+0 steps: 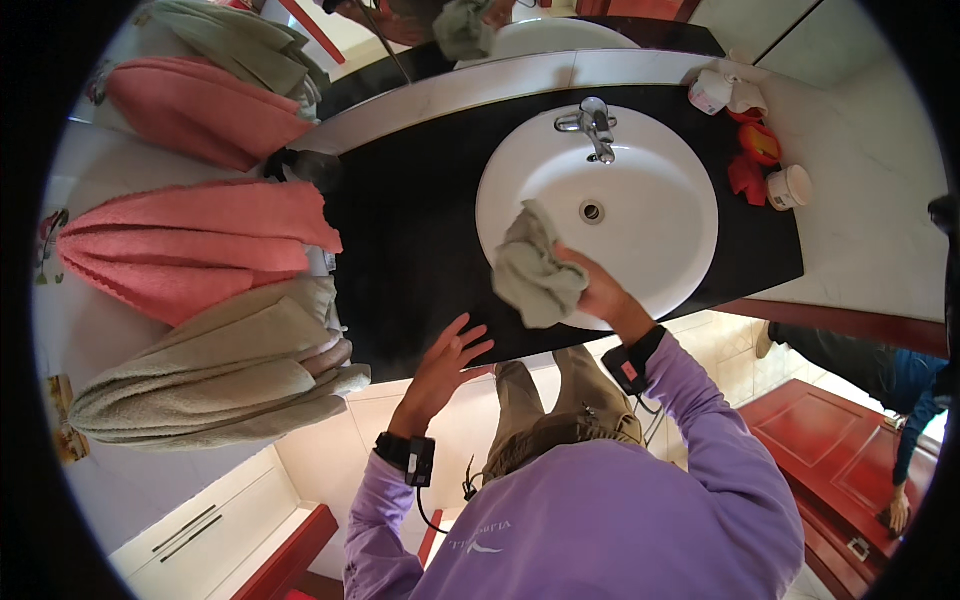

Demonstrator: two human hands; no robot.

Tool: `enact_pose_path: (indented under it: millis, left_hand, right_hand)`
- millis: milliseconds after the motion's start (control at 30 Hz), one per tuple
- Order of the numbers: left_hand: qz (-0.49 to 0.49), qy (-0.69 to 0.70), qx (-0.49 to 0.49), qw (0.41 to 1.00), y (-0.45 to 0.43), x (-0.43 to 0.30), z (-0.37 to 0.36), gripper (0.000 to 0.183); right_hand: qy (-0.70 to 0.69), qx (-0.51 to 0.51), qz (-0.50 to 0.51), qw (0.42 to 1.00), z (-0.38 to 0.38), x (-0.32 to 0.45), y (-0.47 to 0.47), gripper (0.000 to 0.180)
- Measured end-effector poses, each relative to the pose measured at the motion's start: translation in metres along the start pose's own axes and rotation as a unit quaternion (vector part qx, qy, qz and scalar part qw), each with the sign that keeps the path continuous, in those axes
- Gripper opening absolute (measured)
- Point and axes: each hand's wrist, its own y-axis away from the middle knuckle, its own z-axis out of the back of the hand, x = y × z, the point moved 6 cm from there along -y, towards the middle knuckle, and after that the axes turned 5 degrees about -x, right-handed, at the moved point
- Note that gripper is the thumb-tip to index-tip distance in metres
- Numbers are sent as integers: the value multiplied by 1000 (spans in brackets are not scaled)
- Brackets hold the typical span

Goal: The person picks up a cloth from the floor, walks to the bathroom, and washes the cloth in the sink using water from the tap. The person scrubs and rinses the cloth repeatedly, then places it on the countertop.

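Observation:
My right hand (pixel 600 289) grips a crumpled grey-green cloth (pixel 536 270), held over the front left rim of the white oval washbasin (pixel 652 247). My left hand (pixel 444 365) is empty with its fingers spread, at the front edge of the black countertop (pixel 412 247), left of the cloth. Behind the bowl stands a chrome tap (pixel 596 127), and a round drain (pixel 592 211) shows in the bowl's middle.
Pink (pixel 202 244) and beige (pixel 217 375) towels hang at the left wall. A white tub (pixel 789 187), red items (pixel 748 180) and a white container (pixel 711 91) stand at the counter's right end. A mirror runs behind. Another person (pixel 911 409) is by the red door (pixel 825 450).

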Motion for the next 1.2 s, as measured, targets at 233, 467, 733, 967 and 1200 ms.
enact_pose_path:
  millis: [233, 467, 733, 967, 1200]
  left_hand:
    - [-9, 192, 76, 978, -44, 26, -44, 62]
    - [-55, 200, -34, 978, -57, 28, -36, 46]
    - [-38, 184, -82, 979, -64, 25, -49, 44]
    - [-8, 163, -63, 985, -92, 13, -79, 45]
    - [27, 90, -34, 995, -127, 3, -108, 55]
  right_hand:
    - [674, 7, 212, 708, -21, 2, 6, 34]
    - [920, -165, 34, 352, 161, 70, -38, 57]
    - [950, -95, 60, 292, 241, 62, -70, 61]
    - [945, -98, 63, 306, 240, 65, -65, 61]
    - [419, -14, -101, 902, 142, 91, -14, 63]
